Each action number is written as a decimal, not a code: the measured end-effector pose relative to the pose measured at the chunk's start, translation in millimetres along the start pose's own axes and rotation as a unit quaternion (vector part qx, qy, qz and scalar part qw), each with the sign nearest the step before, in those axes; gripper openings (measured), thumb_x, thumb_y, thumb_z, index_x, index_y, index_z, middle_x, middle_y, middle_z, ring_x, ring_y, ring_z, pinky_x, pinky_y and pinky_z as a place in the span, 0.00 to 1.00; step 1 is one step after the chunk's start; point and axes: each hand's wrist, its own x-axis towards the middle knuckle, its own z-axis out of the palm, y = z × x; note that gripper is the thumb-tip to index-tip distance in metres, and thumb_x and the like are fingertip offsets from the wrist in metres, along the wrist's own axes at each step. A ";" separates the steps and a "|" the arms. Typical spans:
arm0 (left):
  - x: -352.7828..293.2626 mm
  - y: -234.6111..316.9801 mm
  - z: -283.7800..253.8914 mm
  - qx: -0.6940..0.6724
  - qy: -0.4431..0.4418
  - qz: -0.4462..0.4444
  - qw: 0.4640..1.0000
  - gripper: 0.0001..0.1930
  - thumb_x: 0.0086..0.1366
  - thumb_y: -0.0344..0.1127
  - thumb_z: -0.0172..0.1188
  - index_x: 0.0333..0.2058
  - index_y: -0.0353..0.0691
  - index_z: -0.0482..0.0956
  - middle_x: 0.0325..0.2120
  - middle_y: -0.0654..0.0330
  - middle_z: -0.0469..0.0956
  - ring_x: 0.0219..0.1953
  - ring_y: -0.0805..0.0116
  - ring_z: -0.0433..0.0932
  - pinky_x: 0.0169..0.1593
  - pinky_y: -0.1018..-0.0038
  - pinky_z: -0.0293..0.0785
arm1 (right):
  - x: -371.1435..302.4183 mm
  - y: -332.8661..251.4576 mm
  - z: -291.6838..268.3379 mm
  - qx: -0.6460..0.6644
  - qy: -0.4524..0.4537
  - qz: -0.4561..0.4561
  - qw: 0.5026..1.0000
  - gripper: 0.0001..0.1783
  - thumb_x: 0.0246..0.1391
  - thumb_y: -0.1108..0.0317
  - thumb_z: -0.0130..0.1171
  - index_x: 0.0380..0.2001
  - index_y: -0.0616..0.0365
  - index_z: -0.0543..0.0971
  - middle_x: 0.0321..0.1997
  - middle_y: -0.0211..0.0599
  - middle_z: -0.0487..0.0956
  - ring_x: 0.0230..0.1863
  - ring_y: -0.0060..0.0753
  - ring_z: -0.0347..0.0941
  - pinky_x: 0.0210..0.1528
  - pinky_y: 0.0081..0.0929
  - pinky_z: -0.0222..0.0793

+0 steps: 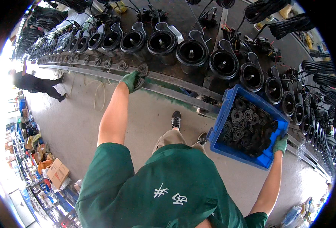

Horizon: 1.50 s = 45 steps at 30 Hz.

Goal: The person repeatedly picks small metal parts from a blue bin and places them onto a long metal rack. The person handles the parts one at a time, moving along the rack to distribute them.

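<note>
Blue plastic crate (244, 156) x1. Blk flanged discs (122, 65): 6+ on rail, in-crate pile uncountable. Round blk housings (224, 64): 15+, far ones blurred. Cable coils (291, 26): 4+. Green gloves (280, 145) x2. Blk sneakers (176, 120) x2. Co-worker (38, 83) x1.

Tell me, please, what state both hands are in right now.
Left hand: closed, holding a dark round part.
Right hand: closed on the edge of the blue bin.
</note>
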 end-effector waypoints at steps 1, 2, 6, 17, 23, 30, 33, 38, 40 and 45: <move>-2.8 0.6 0.2 -0.002 -0.002 -0.006 1.000 0.08 0.67 0.39 0.59 0.35 0.42 0.81 0.28 0.61 0.82 0.25 0.69 0.80 0.31 0.73 0.81 | -1.7 -2.9 -1.1 0.002 -0.002 0.000 1.000 0.37 0.63 0.46 0.44 0.70 0.53 0.56 0.46 0.69 0.78 0.46 0.70 0.75 0.46 0.56 0.69; -6.0 -1.4 0.4 0.016 0.010 0.009 1.000 0.08 0.67 0.38 0.59 0.36 0.42 0.81 0.28 0.61 0.82 0.24 0.69 0.79 0.30 0.73 0.80 | -3.1 -5.9 -2.3 0.004 -0.005 -0.001 1.000 0.37 0.63 0.46 0.44 0.70 0.53 0.56 0.46 0.69 0.78 0.46 0.70 0.75 0.46 0.56 0.69; -48.2 -15.6 21.9 0.101 0.001 0.092 0.991 0.07 0.67 0.35 0.58 0.41 0.41 0.80 0.28 0.62 0.80 0.22 0.72 0.75 0.25 0.75 0.74 | -9.3 -9.7 -7.5 0.009 -0.009 0.002 1.000 0.37 0.62 0.48 0.45 0.69 0.55 0.56 0.46 0.70 0.77 0.47 0.71 0.75 0.46 0.57 0.69; -63.1 -39.8 71.2 0.115 -0.080 0.193 0.971 0.15 0.71 0.29 0.51 0.55 0.43 0.72 0.46 0.57 0.81 0.32 0.72 0.78 0.30 0.77 0.74 | -17.8 -30.7 -25.4 0.057 -0.027 -0.004 0.998 0.36 0.62 0.50 0.46 0.69 0.56 0.56 0.47 0.69 0.77 0.47 0.71 0.74 0.47 0.57 0.69; -15.6 -45.4 100.6 0.198 -0.060 0.217 0.954 0.16 0.73 0.32 0.50 0.57 0.41 0.69 0.49 0.57 0.80 0.48 0.66 0.79 0.46 0.72 0.79 | -13.3 -18.4 -14.3 0.039 -0.015 -0.003 0.999 0.36 0.63 0.50 0.46 0.70 0.52 0.55 0.47 0.69 0.77 0.49 0.71 0.74 0.47 0.57 0.69; 21.9 -64.2 77.3 0.381 0.030 0.273 0.883 0.22 0.67 0.26 0.58 0.58 0.41 0.67 0.47 0.59 0.80 0.45 0.68 0.79 0.44 0.71 0.79 | -9.5 -24.3 -14.7 0.052 -0.030 -0.002 0.998 0.36 0.63 0.49 0.47 0.69 0.51 0.56 0.45 0.69 0.78 0.48 0.70 0.74 0.46 0.57 0.69; 2.9 -65.0 109.4 0.190 -0.046 0.208 0.958 0.21 0.69 0.27 0.57 0.59 0.44 0.67 0.49 0.60 0.79 0.45 0.66 0.79 0.43 0.70 0.80 | -13.2 -15.5 -12.8 0.029 -0.020 0.012 0.999 0.35 0.62 0.48 0.47 0.68 0.51 0.59 0.44 0.68 0.78 0.47 0.70 0.75 0.46 0.57 0.69; 10.9 -61.1 111.2 0.209 -0.025 0.222 0.952 0.22 0.70 0.28 0.52 0.62 0.47 0.64 0.53 0.57 0.75 0.46 0.64 0.79 0.45 0.67 0.81 | -8.0 -15.8 -8.7 0.039 -0.007 0.009 0.999 0.34 0.63 0.47 0.46 0.68 0.52 0.59 0.44 0.69 0.78 0.47 0.70 0.75 0.46 0.57 0.69; 8.5 -64.2 102.8 0.200 -0.019 0.215 0.956 0.20 0.72 0.28 0.49 0.61 0.49 0.65 0.55 0.57 0.74 0.49 0.62 0.79 0.49 0.64 0.81 | -9.5 -20.3 -13.7 0.041 -0.025 -0.002 0.999 0.36 0.63 0.47 0.46 0.69 0.53 0.58 0.46 0.69 0.78 0.48 0.69 0.75 0.47 0.56 0.69; -15.8 -73.8 90.8 0.001 -0.035 0.100 0.994 0.18 0.73 0.31 0.47 0.59 0.48 0.68 0.55 0.55 0.75 0.51 0.57 0.78 0.50 0.61 0.81 | -16.8 -29.1 -21.2 0.039 -0.035 0.015 0.999 0.38 0.63 0.47 0.46 0.70 0.53 0.55 0.50 0.67 0.77 0.51 0.68 0.74 0.49 0.54 0.69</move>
